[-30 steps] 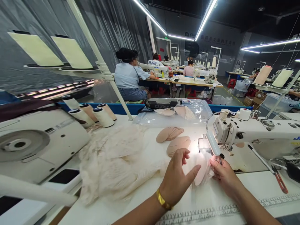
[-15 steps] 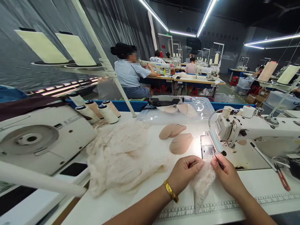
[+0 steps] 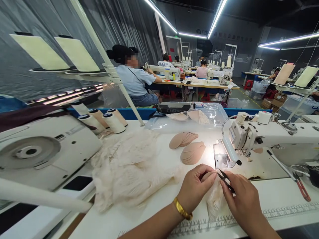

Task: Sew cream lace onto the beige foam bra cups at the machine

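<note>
My left hand (image 3: 196, 186) pinches the edge of a pale lace piece (image 3: 214, 202), which hangs down over the table's front. A beige rim shows between the thumb and fingers. In my right hand (image 3: 243, 196) are small black thread snips (image 3: 226, 182), their blades apart and the tips touching or very near the edge at my left fingertips. Just beyond both hands lies the lit needle plate of the sewing machine (image 3: 241, 134). Two fanned stacks of beige cup pads, the nearer stack (image 3: 192, 153) and the farther stack (image 3: 183, 139), rest left of the plate.
A heap of cream lace fabric (image 3: 132, 169) covers the table's left. Thread cones (image 3: 114, 122) stand behind it, beside another machine (image 3: 37, 149). Red-handled scissors (image 3: 302, 189) lie at right. A plastic lid (image 3: 211, 116) holds more pieces. A co-worker (image 3: 134, 76) sits beyond.
The snips have turned leftward in my right hand, and their blades now show apart at the edge of the piece. My left hand stays nearly in place, still pinching.
</note>
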`<state>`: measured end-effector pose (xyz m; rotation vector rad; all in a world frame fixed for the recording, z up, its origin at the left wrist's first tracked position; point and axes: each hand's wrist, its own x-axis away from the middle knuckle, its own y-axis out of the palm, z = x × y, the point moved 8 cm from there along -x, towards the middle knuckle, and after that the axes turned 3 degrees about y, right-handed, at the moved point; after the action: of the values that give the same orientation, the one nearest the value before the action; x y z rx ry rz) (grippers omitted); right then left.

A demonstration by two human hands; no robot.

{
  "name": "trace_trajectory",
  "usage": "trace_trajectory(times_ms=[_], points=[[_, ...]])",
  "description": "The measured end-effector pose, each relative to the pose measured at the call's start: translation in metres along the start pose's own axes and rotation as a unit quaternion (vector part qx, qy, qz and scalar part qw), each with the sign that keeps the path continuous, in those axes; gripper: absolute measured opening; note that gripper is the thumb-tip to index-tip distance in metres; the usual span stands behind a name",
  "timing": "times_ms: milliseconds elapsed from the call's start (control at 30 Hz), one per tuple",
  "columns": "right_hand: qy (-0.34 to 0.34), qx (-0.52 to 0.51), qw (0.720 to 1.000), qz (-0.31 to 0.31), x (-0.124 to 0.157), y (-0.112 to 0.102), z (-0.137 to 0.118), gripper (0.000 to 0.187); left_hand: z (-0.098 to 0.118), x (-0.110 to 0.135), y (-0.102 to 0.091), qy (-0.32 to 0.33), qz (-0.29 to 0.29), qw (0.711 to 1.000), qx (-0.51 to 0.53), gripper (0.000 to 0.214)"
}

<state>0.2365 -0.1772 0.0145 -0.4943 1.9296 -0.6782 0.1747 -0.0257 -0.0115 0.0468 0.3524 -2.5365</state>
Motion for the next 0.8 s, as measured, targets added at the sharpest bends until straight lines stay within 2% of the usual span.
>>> trace_trajectory(times_ms=[500, 800], points=[[-0.008, 0.015, 1.000, 0.001, 0.002, 0.002, 0.002, 0.022, 0.001, 0.000, -0.001, 0.017, 0.006, 1.000, -0.013, 0.022], [-0.046, 0.052, 0.997, 0.036, -0.001, -0.005, -0.006, 0.022, 0.010, 0.003, 0.004, 0.030, -0.005, 0.999, -0.025, 0.018]])
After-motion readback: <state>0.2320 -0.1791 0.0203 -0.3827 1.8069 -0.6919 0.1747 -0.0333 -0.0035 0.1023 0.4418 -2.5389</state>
